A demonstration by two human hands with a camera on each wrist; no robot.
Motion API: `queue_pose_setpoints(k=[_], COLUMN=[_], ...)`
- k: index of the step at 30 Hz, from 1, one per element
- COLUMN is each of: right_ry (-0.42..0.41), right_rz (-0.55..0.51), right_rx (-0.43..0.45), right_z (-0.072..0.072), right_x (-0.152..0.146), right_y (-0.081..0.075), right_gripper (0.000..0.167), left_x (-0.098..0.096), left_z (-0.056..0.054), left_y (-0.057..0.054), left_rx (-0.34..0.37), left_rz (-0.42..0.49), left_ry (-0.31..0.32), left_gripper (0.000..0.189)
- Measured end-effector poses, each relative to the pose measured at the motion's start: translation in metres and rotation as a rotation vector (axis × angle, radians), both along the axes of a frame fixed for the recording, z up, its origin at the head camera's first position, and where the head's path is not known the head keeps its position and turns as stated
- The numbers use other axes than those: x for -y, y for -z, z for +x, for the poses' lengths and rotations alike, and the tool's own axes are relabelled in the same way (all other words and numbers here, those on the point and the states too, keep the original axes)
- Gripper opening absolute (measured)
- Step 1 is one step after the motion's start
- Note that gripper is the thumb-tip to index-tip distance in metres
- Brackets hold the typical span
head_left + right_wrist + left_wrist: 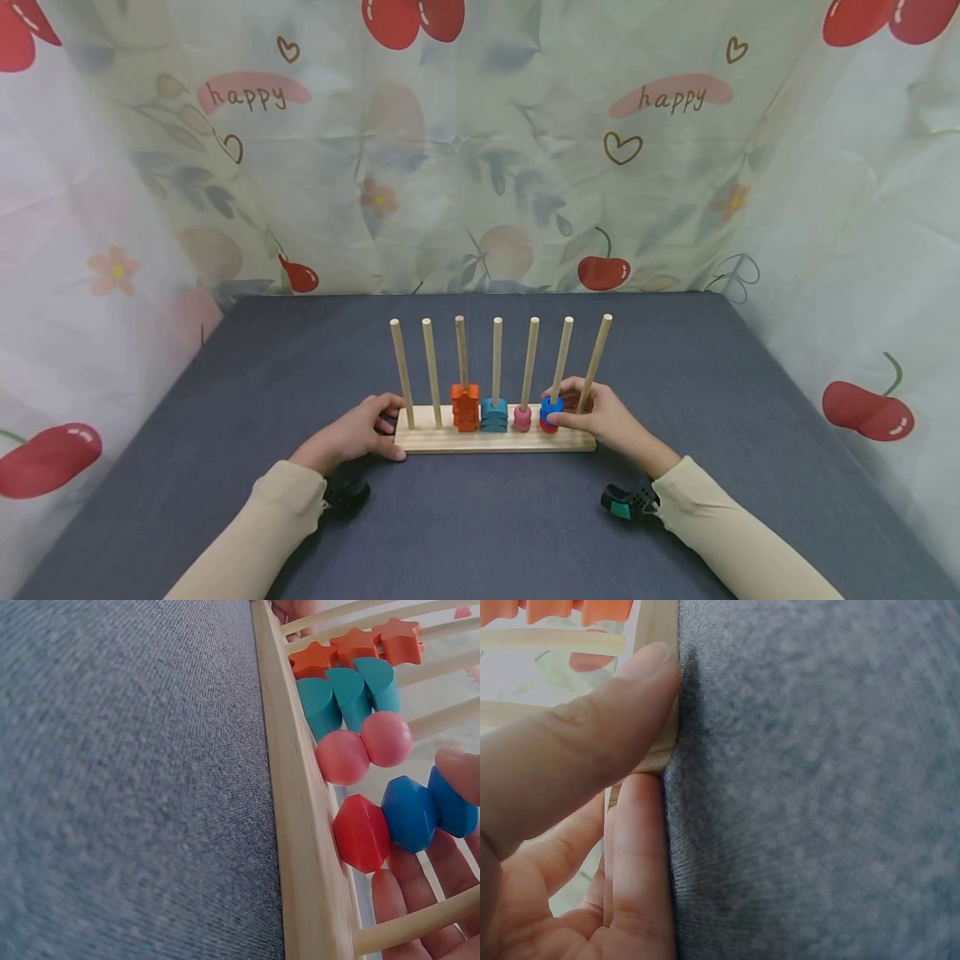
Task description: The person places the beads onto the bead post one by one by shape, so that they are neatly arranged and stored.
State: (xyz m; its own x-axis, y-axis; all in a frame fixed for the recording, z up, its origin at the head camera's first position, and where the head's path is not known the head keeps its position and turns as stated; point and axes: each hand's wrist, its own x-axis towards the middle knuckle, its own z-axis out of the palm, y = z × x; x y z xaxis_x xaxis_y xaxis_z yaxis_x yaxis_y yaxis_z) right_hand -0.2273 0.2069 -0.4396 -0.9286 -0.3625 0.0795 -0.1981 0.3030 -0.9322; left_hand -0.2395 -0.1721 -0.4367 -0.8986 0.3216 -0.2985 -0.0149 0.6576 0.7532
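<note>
A wooden pegboard point(487, 446) with several upright pegs lies on the table. My left hand point(362, 429) grips its left end, thumb point(649, 664) on the front edge and fingers behind. At the second peg from the right, my right hand point(611, 419) pinches the upper blue bead point(452, 802) between thumb and fingers. Below it on that peg sit another blue bead point(409, 814) and a red bead point(361, 834). Two pink balls point(386, 739) are on the neighbouring peg. Teal half-round blocks point(494, 415) and orange star blocks point(465, 408) stack on the pegs further left.
The two leftmost pegs point(431, 367) and the rightmost peg point(596, 358) carry no beads. Dark grey cloth covers the table point(480, 533). A patterned curtain point(465, 167) hangs behind it and along both sides.
</note>
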Motion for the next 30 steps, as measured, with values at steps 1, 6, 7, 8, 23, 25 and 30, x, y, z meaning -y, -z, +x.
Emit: queue_pose_setpoints(k=[1,6,7,8,23,25,30], right_ry=[0.000,-0.006,-0.008,-0.009,-0.026,-0.034,-0.036], right_rz=[-0.002,-0.019,-0.021,-0.023,-0.040,-0.042,-0.032], right_rx=[0.001,0.004,0.004,0.003,0.012,0.010,0.009], right_z=[0.0001,0.0002,0.0002,0.0001,-0.0004,-0.0008,-0.0011], right_x=[0.0002,0.0007,0.0007,0.0007,-0.0006,-0.0006,-0.0008], right_y=[0.0000,0.0002,0.0003,0.0005,0.0003,0.0004,0.0005], right_gripper=[0.033,0.033,0.033,0.034,0.033,0.033,0.033], left_x=[-0.0001,-0.0005,-0.0006,-0.0006,0.0003,0.0003,-0.0001], left_z=[0.0001,0.0000,0.0000,-0.0001,-0.0007,-0.0005,-0.0009], left_y=[-0.0001,-0.0003,-0.0004,-0.0003,0.0007,0.0005,0.0002], left_rx=[0.001,0.007,0.007,0.008,0.010,0.010,0.012], left_rz=[0.000,0.001,0.001,0.000,-0.002,-0.001,0.000], left_ry=[-0.001,-0.005,-0.006,-0.006,-0.006,-0.006,-0.011], left_gripper=[0.078,0.078,0.078,0.078,0.079,0.079,0.079])
